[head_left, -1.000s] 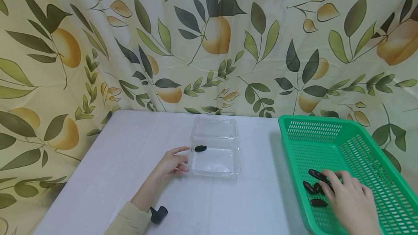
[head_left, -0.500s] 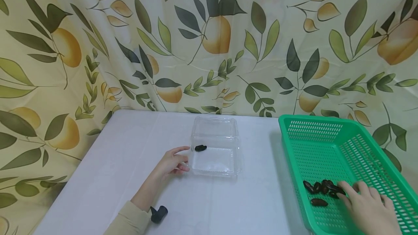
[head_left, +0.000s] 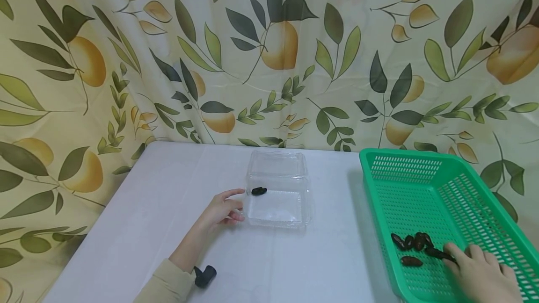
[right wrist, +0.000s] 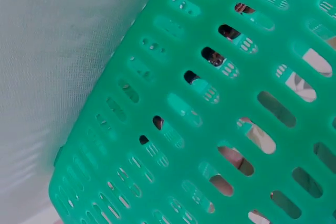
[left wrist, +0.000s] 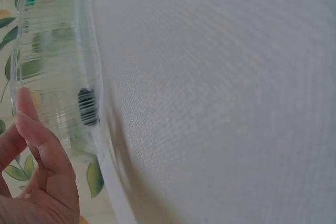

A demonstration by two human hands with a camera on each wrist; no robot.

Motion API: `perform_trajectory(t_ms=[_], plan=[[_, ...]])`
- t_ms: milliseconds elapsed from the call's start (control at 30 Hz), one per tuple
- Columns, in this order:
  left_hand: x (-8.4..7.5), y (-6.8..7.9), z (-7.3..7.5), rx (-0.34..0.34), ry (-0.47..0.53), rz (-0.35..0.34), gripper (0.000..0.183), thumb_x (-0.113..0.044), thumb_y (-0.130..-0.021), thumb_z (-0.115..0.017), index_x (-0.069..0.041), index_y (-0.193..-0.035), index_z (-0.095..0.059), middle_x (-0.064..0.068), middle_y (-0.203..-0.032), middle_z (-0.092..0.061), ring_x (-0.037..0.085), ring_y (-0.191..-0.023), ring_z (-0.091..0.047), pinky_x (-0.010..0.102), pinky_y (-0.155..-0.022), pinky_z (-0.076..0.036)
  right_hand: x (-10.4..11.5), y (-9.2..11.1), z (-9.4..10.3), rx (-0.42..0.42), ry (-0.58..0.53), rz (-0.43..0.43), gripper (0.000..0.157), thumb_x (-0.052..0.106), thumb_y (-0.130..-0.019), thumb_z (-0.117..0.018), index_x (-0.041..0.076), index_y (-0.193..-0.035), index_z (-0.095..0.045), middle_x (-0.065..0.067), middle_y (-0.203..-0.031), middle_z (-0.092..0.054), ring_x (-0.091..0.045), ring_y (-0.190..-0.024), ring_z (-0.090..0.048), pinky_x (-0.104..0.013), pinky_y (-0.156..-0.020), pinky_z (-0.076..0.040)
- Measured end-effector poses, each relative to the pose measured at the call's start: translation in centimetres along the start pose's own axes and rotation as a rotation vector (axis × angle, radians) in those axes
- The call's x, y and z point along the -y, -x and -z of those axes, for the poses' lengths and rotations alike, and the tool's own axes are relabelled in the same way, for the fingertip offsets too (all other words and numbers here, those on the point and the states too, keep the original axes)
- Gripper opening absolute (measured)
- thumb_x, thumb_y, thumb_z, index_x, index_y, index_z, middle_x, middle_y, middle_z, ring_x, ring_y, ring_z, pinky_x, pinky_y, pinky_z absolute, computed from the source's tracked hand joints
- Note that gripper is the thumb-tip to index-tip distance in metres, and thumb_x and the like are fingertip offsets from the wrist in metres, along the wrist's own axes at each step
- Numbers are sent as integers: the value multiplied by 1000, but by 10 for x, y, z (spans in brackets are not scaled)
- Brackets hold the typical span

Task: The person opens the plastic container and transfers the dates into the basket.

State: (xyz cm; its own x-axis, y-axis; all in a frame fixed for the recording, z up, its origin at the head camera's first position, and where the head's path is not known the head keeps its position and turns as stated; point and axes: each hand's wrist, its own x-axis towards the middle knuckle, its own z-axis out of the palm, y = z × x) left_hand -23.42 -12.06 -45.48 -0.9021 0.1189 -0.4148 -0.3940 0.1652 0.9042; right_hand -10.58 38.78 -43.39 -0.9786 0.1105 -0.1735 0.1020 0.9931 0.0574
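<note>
In the head view my left hand [head_left: 222,207] rests against the left side of a clear plastic clamshell box [head_left: 275,222], fingers spread along its wall. The left wrist view has those fingertips [left wrist: 24,100] right at the box's rim. Two or so small dark pieces [head_left: 258,191] lie in the box's far left corner. At the right, my right hand [head_left: 484,270] reaches low into a green plastic basket [head_left: 379,191] and pinches a dark, date-like fruit [head_left: 440,254]. Beside it lie several more dark brown, oval fruits [head_left: 411,261]. The basket's wall mostly hides this hand in the right wrist view.
The box's lid [head_left: 276,165] stands open toward the back. A white cloth covers the table [head_left: 328,256], and a fruit-patterned curtain [head_left: 294,60] hangs behind it. A black camera mount [head_left: 205,277] sits at my left wrist, near the sleeve [head_left: 168,282].
My right hand has lowered a raised dark fruit back among the others and shifted right, toward the front of the basket. The left hand and the box have stayed in place.
</note>
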Motion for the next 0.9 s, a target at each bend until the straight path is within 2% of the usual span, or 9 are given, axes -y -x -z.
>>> perform_trajectory(t_ms=[133, 300, 567, 800, 900], plan=[[0, 0, 0, 1, -1, 8, 45, -7, -86, -55, -14, -130, -51, 14, -90, -61, 12, -51, -60, 20, -45, -46, 0, 1, 0, 17, -22, -16, 24, 34, -90, -56, 16, -104, -48, -14, -84, -44, -33, -77, -45, -50, -63, -33], [-2, 1, -1, -6, -12, 13, 45, -7, -86, -55, -14, -130, -50, 15, -90, -61, 12, -50, -60, 20, -44, -46, 4, 1, 3, -21, -52, -30, 28, 32, -89, -57, 15, -109, -49, -17, -90, -45, -37, -81, -43, -55, -66, -33], [-3, 2, -1, -10, -17, 7, 45, -7, -86, -55, -14, -130, -50, 15, -90, -62, 12, -51, -60, 21, -44, -46, 26, 4, 19, -168, -81, 5, 28, 30, -87, -60, 16, -109, -49, -19, -92, -45, -38, -80, -43, -56, -65, -32], [-29, 30, -4, 12, -23, 5, 45, -4, -87, -52, -7, -132, -47, 19, -94, -61, 10, -51, -60, 20, -48, -47, 59, 11, 36, -302, -145, 61, 28, 26, -89, -58, 13, -113, -51, -24, -103, -44, -45, -90, -40, -61, -68, -30], [-23, 23, -3, 11, -24, 8, 45, -4, -87, -52, -8, -132, -47, 20, -95, -61, 11, -51, -60, 20, -48, -47, 73, 12, 40, -349, -175, 89, 28, 25, -89, -58, 11, -113, -52, -26, -105, -44, -46, -90, -41, -61, -68, -30]])
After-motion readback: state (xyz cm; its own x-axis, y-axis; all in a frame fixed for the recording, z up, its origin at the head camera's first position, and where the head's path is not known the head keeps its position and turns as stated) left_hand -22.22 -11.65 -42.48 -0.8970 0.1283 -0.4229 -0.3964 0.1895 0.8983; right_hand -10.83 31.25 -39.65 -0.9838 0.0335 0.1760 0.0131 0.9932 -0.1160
